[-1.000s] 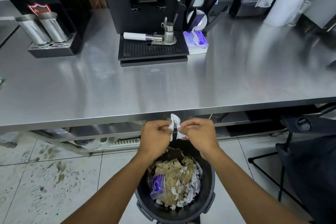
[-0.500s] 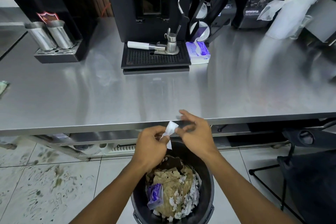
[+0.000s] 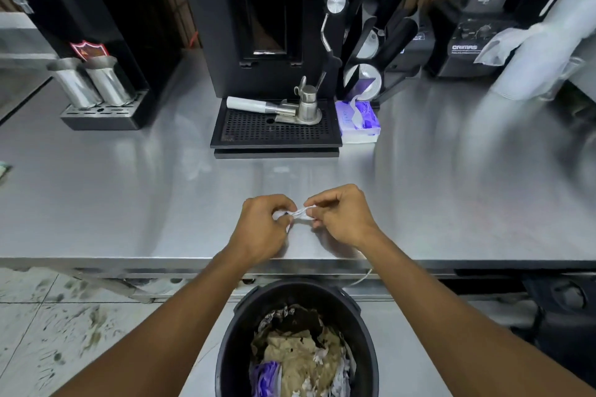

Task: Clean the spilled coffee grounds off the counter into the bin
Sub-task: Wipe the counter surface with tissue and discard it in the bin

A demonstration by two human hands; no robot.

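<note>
My left hand [image 3: 263, 224] and my right hand [image 3: 342, 216] both pinch a small crumpled white tissue [image 3: 298, 213], stretched between them over the near part of the steel counter [image 3: 129, 196]. Below the counter's front edge, on the floor, stands the black bin [image 3: 232, 342], filled with brown paper, dark grounds and torn white scraps. No loose grounds show on the counter surface around my hands.
A black coffee machine [image 3: 261, 19] with a drip tray [image 3: 274, 132] and a portafilter [image 3: 258, 105] stands at the back. A purple tissue pack [image 3: 358, 121] lies right of the tray. Two steel cups [image 3: 90, 82] sit back left, a blender [image 3: 467, 26] back right.
Both hands rose from above the bin to over the counter, still holding the tissue. The tissue is now pulled out between the two hands.
</note>
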